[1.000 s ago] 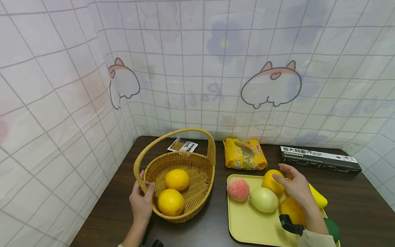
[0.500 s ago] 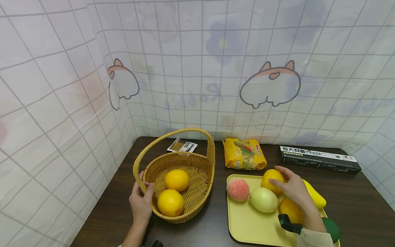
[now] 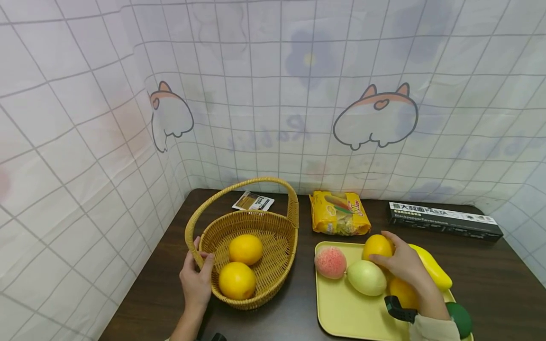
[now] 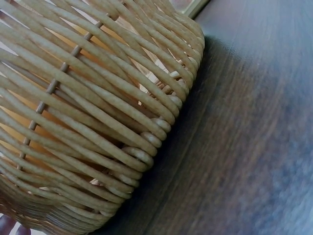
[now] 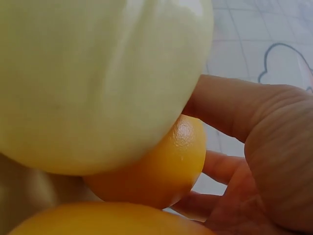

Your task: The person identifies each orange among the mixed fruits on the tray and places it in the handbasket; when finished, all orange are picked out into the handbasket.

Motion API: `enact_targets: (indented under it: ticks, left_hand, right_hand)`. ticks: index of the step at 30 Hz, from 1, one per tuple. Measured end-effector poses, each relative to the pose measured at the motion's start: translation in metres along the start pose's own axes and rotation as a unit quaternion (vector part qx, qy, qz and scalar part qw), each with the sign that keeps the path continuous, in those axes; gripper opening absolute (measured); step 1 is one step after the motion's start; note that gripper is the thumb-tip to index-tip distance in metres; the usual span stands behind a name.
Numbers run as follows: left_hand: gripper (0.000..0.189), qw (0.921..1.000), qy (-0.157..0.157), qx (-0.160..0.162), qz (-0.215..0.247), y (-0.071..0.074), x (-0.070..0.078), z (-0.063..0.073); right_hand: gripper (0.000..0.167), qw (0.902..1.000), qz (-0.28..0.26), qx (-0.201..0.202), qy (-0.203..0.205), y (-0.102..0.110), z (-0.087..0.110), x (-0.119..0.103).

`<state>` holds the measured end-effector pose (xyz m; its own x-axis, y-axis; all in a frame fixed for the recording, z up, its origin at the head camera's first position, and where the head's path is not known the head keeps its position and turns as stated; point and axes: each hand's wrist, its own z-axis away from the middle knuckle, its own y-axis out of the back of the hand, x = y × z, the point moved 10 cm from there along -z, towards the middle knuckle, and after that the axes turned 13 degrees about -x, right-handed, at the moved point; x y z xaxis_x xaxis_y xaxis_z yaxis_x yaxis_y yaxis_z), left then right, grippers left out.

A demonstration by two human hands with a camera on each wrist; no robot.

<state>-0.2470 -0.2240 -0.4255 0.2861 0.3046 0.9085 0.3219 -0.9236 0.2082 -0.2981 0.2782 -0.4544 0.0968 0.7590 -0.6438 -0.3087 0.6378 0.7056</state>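
Observation:
My left hand (image 3: 196, 279) grips the left side of the woven basket (image 3: 279, 279), at the foot of its arched handle. Inside the basket lie two oranges (image 3: 246, 249); the basket's wickerwork (image 4: 98, 98) fills much of the left wrist view. On the yellow tray (image 3: 345, 312), my right hand (image 3: 407, 260) curls its thumb and fingers round an orange (image 3: 377, 246) at the back. The right wrist view has this orange (image 5: 168, 161) between thumb and fingers, partly hidden by a pale green fruit (image 5: 98, 88). A second orange (image 3: 403, 291) sits under the right wrist.
A pink peach (image 3: 330, 263) lies at the tray's left, a long yellow fruit (image 3: 432, 270) and a dark green one (image 3: 459, 319) at its right. Behind stand a yellow food packet (image 3: 340, 213), a black pasta box (image 3: 443, 221) and a small sachet (image 3: 253, 201), before a patterned curtain (image 3: 273, 94).
My right hand has moved slightly left and down, and its fingers have closed round the back orange. The left hand and the basket stay where they were.

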Motion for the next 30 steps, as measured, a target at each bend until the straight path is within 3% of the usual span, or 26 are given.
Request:
enact_targets:
  ticks: [7, 14, 18, 30]
  left_hand:
    - [0.009, 1.0, -0.005, -0.001, 0.003, -0.001, 0.002, 0.0]
    - [0.01, 1.0, 0.003, 0.005, -0.002, 0.0, 0.003, 0.0]
    - [0.01, 1.0, 0.003, 0.004, 0.0, 0.0, 0.002, 0.0]
    - [0.01, 1.0, 0.0, -0.002, 0.002, -0.001, 0.001, 0.0]
  right_hand:
    - [0.096, 0.9997, 0.022, 0.007, -0.006, 0.001, -0.001, -0.001]
    - [0.088, 0.9996, -0.021, 0.018, -0.006, 0.004, 0.003, 0.0]
    - [0.086, 0.9998, -0.014, 0.014, -0.001, 0.004, 0.002, 0.0]
    - [0.097, 0.9998, 0.013, 0.001, -0.011, -0.006, -0.002, -0.005]
